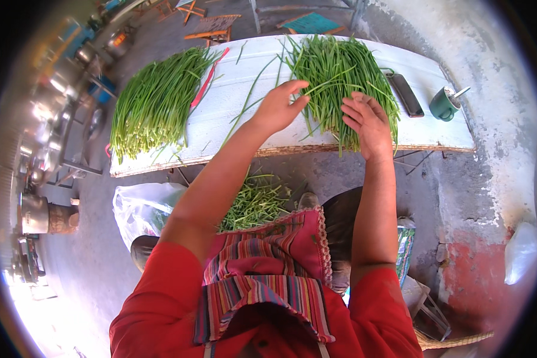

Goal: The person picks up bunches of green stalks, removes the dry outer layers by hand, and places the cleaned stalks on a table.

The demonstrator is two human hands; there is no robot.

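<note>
A large heap of garlic chives (pixel 335 62) lies on the right half of a white-topped table (pixel 232 103). At its left side is my left hand (pixel 281 106), thumb and fingers apart near some loose blades. My right hand (pixel 368 121) is over the heap's lower right part, palm turned inward and fingers slightly curled, with nothing visible in its grasp. A second, neater pile of chives (pixel 159 100) rests on the table's left end, its pale cut ends towards me. Beside that pile runs a red strip (pixel 209 78). Stray blades are scattered between the two piles.
A dark phone (pixel 405 95) and a green mug (pixel 441 106) with a handle sticking out stand at the table's right. Below the near edge are green trimmings (pixel 262 199) and a clear plastic bag (pixel 136 206). Stools (pixel 311 23) stand beyond; a peeling wall (pixel 470 89) bounds the right.
</note>
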